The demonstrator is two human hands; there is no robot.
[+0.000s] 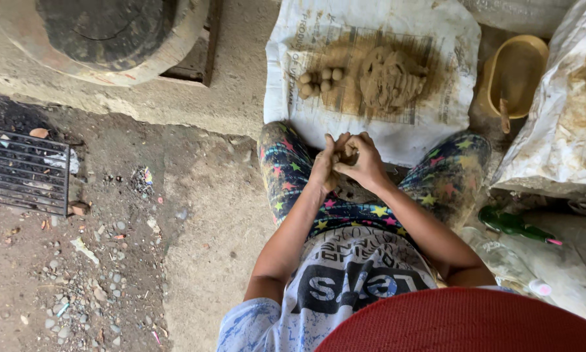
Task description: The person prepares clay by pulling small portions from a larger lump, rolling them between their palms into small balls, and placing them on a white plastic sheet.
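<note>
Mid-frame, left hand [323,168] and right hand [365,161] pressed together — both grips clamped on one small clay lump [342,156], mostly hidden between the fingers. Just above, a white sack [319,124] spread on the floor, bearing a clay mound [391,77] and, left of it, a cluster of clay balls [320,81]. Upper right — a yellow basin [516,75]. Lower right, a green bottle [511,223] lying flat. Far left, a metal grate [22,169].

five clay balls [320,81], one clay heap [391,77], one yellow basin [516,75], one green bottle [511,223]
</note>
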